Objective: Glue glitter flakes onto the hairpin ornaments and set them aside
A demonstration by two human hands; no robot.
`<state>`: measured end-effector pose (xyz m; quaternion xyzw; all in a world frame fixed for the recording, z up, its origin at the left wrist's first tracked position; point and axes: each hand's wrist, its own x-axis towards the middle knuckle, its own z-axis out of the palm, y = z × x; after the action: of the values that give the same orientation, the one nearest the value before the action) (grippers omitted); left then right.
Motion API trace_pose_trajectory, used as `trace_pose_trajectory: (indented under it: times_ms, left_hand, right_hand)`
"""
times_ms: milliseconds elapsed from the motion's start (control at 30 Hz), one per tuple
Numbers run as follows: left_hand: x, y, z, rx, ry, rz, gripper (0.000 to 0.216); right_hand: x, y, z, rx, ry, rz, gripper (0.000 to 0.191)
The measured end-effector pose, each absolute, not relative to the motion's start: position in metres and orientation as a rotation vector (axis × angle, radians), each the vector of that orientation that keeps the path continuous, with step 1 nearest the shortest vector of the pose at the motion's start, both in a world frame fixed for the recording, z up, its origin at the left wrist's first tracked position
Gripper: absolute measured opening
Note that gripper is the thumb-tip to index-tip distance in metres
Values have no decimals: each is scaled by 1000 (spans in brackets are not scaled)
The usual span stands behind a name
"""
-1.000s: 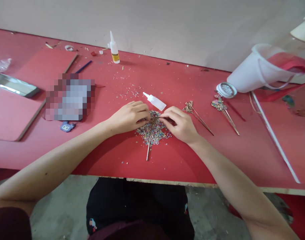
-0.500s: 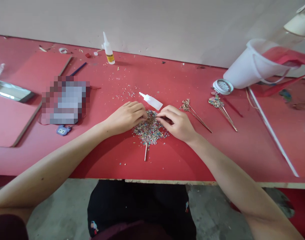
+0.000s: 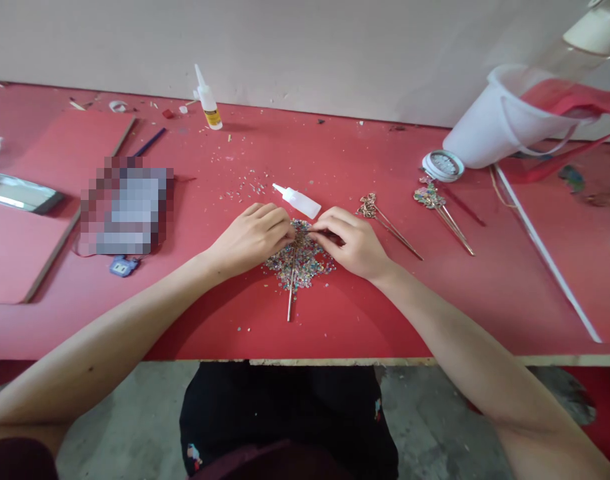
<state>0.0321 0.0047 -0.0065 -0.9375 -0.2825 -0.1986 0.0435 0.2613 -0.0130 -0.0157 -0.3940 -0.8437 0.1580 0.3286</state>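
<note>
A gold-coloured hairpin (image 3: pixel 290 293) lies over a pile of small multicoloured sequins (image 3: pixel 312 270), its stem toward me. My left hand (image 3: pixel 257 237) is closed on the left side of its ornate head, which the fingers partly hide. From the right, my right hand (image 3: pixel 353 243) comes to the head with thumb and forefinger pinched together. Whatever sits between those fingertips is too small to make out. Just beyond my hands a small white glue bottle (image 3: pixel 301 202) rests on its side, nozzle pointing left.
Two more hairpins, a plain gold one (image 3: pixel 392 230) and one with coloured pieces (image 3: pixel 452 223), lie right. Behind them are a round white lid (image 3: pixel 443 165) and a tilted white bucket (image 3: pixel 485 123). A yellow-labelled glue bottle (image 3: pixel 209 107) stands near the wall. A blurred-out item (image 3: pixel 135 210) is left.
The view has shifted slightly. Both hands stay at the hairpin's head in almost the same pose, and the hairpin keeps its place on the sequins.
</note>
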Motion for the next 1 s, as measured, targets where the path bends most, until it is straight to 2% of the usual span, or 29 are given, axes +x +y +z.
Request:
trace_pose_trajectory:
  times_ms: [1000]
  left_hand:
    - [19,5,-4,-3003,-831,-720,17]
  right_hand:
    - [264,-12,-15,-1034,-2171,449,7]
